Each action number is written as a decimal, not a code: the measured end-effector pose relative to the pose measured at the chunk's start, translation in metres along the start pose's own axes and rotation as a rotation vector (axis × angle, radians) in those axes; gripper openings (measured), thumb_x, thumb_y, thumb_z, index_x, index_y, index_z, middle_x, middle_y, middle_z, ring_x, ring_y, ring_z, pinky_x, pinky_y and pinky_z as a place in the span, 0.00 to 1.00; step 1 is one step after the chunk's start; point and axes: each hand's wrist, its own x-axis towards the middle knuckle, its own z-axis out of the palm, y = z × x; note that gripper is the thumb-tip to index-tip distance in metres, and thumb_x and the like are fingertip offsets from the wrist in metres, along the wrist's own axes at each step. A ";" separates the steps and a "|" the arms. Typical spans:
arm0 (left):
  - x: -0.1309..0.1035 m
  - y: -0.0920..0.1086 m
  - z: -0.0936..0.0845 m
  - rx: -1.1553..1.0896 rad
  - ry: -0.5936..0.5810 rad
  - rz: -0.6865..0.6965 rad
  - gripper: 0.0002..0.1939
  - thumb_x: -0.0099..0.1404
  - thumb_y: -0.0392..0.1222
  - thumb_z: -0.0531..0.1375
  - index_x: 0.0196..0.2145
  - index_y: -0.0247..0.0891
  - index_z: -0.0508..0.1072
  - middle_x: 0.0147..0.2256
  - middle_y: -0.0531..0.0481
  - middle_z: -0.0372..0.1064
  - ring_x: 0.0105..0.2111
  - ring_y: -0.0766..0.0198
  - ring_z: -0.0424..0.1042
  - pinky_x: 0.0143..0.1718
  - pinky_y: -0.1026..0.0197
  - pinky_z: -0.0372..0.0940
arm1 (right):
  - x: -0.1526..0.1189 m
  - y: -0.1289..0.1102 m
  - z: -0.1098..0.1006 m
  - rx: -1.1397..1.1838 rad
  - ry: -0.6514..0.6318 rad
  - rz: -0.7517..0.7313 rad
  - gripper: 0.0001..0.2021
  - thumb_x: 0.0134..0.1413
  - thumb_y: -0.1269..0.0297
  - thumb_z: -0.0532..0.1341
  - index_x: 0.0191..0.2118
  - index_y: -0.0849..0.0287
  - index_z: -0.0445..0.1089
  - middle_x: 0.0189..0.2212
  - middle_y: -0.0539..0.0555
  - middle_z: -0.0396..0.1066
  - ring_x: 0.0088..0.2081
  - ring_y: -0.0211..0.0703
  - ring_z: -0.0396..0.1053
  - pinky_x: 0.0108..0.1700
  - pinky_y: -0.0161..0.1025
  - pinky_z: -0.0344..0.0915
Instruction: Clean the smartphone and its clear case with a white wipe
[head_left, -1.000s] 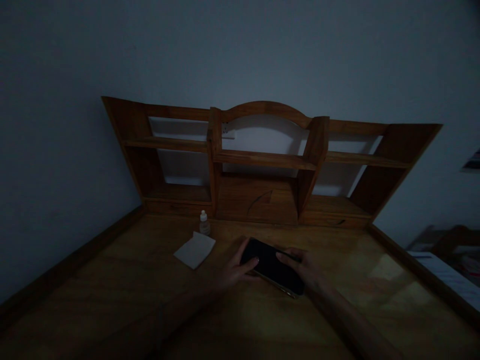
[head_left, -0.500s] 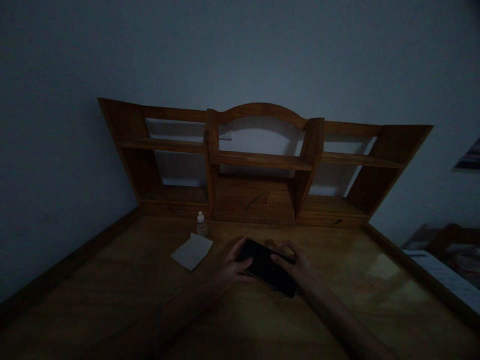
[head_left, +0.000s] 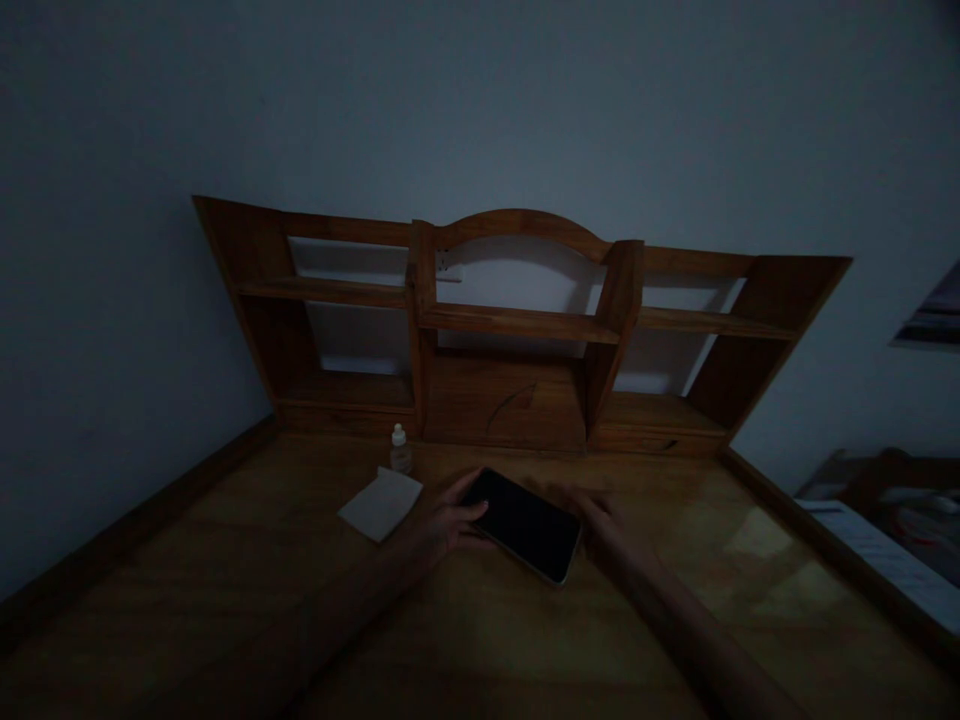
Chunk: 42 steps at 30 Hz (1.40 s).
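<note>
A dark phone [head_left: 525, 525] is held slanted above the wooden desk, its black screen facing up. My left hand [head_left: 448, 520] grips its left end, thumb on the front edge and fingers beneath. Just off the phone's right end is my right hand [head_left: 596, 515], blurred, with its fingers pointing toward the phone; whether they hold anything is too dim to tell. Left of my left hand lies a folded white cloth or paper [head_left: 381, 505]. Behind that stands a small clear bottle [head_left: 401, 452] with a white cap.
A wooden shelf unit [head_left: 517, 322] spans the back of the desk [head_left: 487, 640] against the wall. A socket [head_left: 448, 268] shows through its middle opening. At the far right, papers [head_left: 885, 550] lie beyond the desk's raised edge.
My right hand has come off the phone's front and moved slightly right. The phone, still in my left hand, has shifted a little left, and more of its screen shows.
</note>
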 end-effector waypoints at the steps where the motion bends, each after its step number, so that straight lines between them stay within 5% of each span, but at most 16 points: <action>1: 0.000 0.000 0.000 0.011 -0.009 -0.004 0.41 0.58 0.40 0.65 0.65 0.43 0.51 0.57 0.35 0.61 0.43 0.49 0.74 0.39 0.47 0.72 | 0.000 0.003 0.004 0.036 -0.099 0.040 0.28 0.58 0.40 0.52 0.30 0.63 0.74 0.18 0.52 0.71 0.19 0.38 0.68 0.20 0.31 0.60; 4: 0.002 -0.001 -0.003 0.038 -0.031 -0.009 0.40 0.58 0.41 0.65 0.64 0.45 0.52 0.56 0.37 0.62 0.43 0.48 0.73 0.38 0.48 0.72 | -0.001 0.007 0.014 0.125 -0.325 0.108 0.30 0.57 0.40 0.53 0.27 0.65 0.73 0.13 0.51 0.68 0.12 0.38 0.65 0.13 0.31 0.57; 8: 0.004 -0.001 -0.005 0.079 -0.026 -0.010 0.39 0.59 0.42 0.65 0.64 0.45 0.52 0.53 0.37 0.65 0.40 0.50 0.74 0.35 0.51 0.72 | -0.002 0.007 0.016 0.235 -0.382 0.119 0.24 0.55 0.45 0.59 0.28 0.66 0.73 0.15 0.52 0.70 0.12 0.38 0.66 0.11 0.30 0.59; 42: 0.009 -0.005 -0.007 0.038 -0.018 0.001 0.38 0.58 0.40 0.64 0.63 0.41 0.56 0.55 0.36 0.63 0.42 0.51 0.73 0.36 0.53 0.71 | -0.006 0.008 0.028 0.323 -0.184 0.157 0.19 0.51 0.50 0.63 0.23 0.64 0.69 0.12 0.50 0.65 0.09 0.38 0.63 0.07 0.31 0.55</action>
